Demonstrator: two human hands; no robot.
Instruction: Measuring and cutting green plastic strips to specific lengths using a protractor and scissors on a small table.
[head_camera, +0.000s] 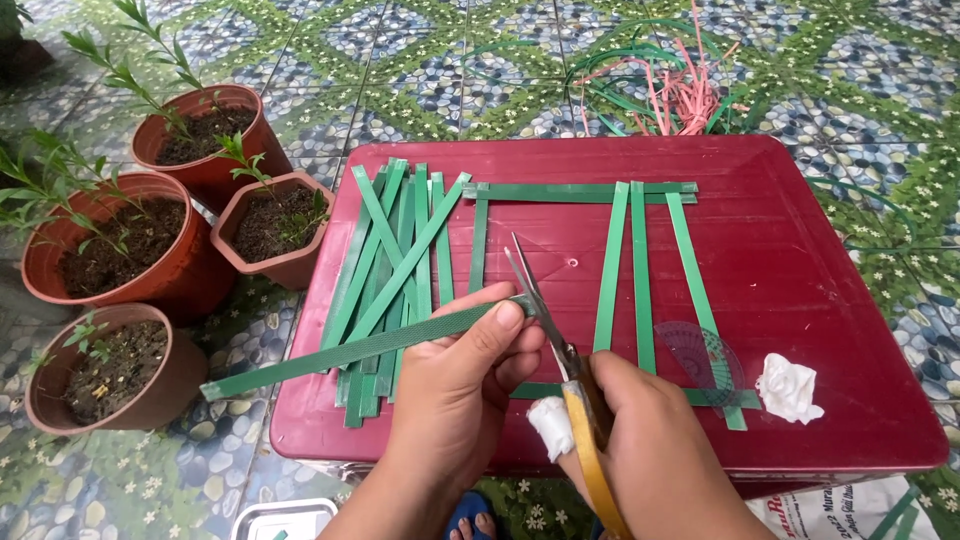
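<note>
- Over the red tray (800, 260), near edge: our left hand (455, 385) pinches a green strap (340, 355) flat, keeping it taut for the blades.
- Our right hand (650, 450) grips the scissors (560, 345), fingers closed round the handles, blades apart at the strap's end.
- Left on the tray: loose strap pile (395, 250).

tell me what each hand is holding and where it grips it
The left hand pinches a green plastic strip near its right end, thumb on top. The right hand holds yellow-handled scissors by the handles, blades open at the strip's end.
</note>
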